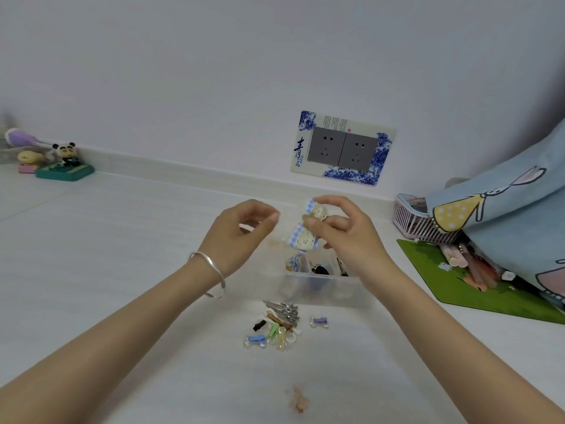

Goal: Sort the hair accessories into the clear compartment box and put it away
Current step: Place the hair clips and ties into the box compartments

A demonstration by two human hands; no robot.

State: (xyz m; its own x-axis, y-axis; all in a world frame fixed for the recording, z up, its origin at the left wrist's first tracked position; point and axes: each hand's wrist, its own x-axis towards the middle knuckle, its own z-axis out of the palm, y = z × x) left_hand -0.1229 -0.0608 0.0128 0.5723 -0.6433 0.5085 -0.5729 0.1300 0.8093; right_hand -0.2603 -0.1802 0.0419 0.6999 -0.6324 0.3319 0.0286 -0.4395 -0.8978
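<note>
My right hand (345, 237) pinches a blue-checked lace bow clip (305, 235) by its middle, held upright above the clear compartment box (324, 290). My left hand (241, 232), with a silver bangle on the wrist, hovers just left of the bow, fingers loosely curled, thumb and forefinger near each other with nothing seen between them. Another blue bow and dark accessories lie inside the box. In front of the box sits a small pile of hair clips (275, 321): metal ones, pastel ones, and a purple clip (319, 321) apart on the right.
A brownish scrap (298, 400) lies near me on the white table. A green mat (477, 283), a pink basket (419, 220) and a blue cartoon cloth (501, 218) crowd the right. Panda figurines (65, 163) stand far left. A wall socket (344, 148) is behind.
</note>
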